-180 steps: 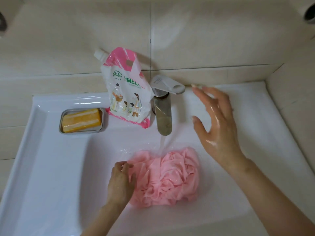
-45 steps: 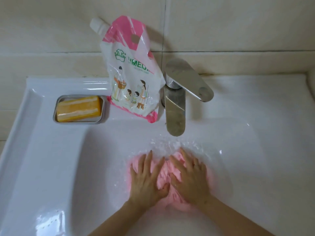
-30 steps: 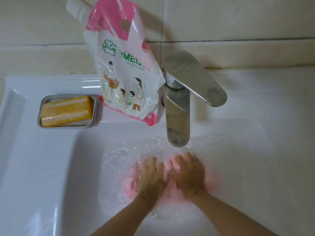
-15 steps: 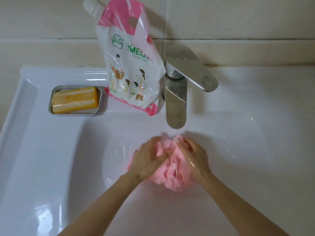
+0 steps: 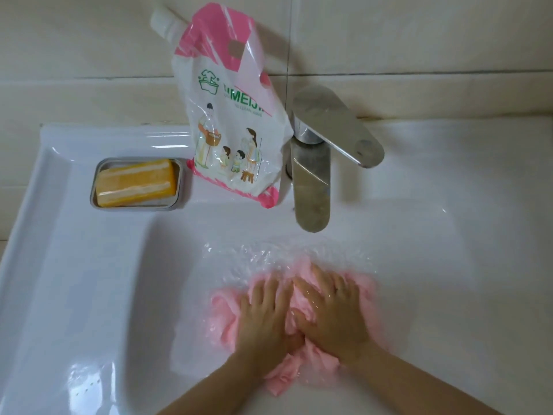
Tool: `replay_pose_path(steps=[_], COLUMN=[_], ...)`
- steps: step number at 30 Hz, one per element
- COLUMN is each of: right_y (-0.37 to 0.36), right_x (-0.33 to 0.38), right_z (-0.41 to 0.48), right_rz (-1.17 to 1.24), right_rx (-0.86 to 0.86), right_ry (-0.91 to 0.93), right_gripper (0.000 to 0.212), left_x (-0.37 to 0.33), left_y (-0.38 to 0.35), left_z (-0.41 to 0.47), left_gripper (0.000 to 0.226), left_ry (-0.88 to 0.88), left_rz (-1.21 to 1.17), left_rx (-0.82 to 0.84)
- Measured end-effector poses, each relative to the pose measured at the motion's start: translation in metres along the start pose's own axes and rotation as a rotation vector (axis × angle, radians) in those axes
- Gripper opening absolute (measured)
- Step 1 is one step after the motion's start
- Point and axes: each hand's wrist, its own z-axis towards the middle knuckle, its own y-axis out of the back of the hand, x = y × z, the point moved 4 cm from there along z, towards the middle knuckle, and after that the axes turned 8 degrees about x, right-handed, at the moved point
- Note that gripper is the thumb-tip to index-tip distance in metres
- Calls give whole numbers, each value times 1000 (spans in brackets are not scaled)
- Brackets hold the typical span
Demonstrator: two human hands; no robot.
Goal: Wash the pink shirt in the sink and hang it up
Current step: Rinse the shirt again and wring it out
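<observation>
The pink shirt (image 5: 223, 320) lies bunched and soaked in shallow water at the bottom of the white sink (image 5: 89, 280), just in front of the spout. My left hand (image 5: 266, 316) and my right hand (image 5: 335, 313) rest side by side on top of it, palms down and fingers spread, pressing it under the rippling water. Most of the shirt's middle is hidden beneath my hands. A wet fold sticks out toward me between my wrists.
A steel faucet (image 5: 311, 187) with a flat lever stands at the back of the basin. A pink-and-white detergent pouch (image 5: 227, 115) leans on the tiled wall beside it. An orange soap bar (image 5: 136, 182) sits in a metal dish (image 5: 179, 187) on the left ledge.
Half a second ago my hands held the shirt gathered up in a ball above the water. Now both hands are flat and push it down under the water.
</observation>
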Motion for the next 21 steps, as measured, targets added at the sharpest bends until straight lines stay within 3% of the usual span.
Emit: replay_pose_path(steps=[4, 8, 13, 16, 18, 20, 21], right_y=[-1, -6, -11, -3, 8, 16, 19], right_x=[-3, -6, -14, -13, -9, -6, -7], right_z=[16, 32, 52, 61, 68, 74, 74], right_rz=[-49, -39, 38, 85, 104, 133, 183], right_rx=[-234, -323, -329, -342, -309, -257, -252], right_ry=[53, 68, 9, -86, -172, -235, -257], right_gripper=[48, 45, 36, 37, 36, 38, 38], left_x=[-1, -3, 4, 12, 16, 14, 14], left_y=[-10, -9, 2, 5, 7, 19, 32], left_z=[18, 33, 53, 65, 73, 74, 73], left_gripper=[47, 35, 36, 59, 66, 40, 23], left_ry=[36, 28, -33, 18, -59, -79, 1], left_rz=[2, 17, -178, -130, -67, -114, -182], left_rx=[-128, -196, -160, 66, 30, -6, -4])
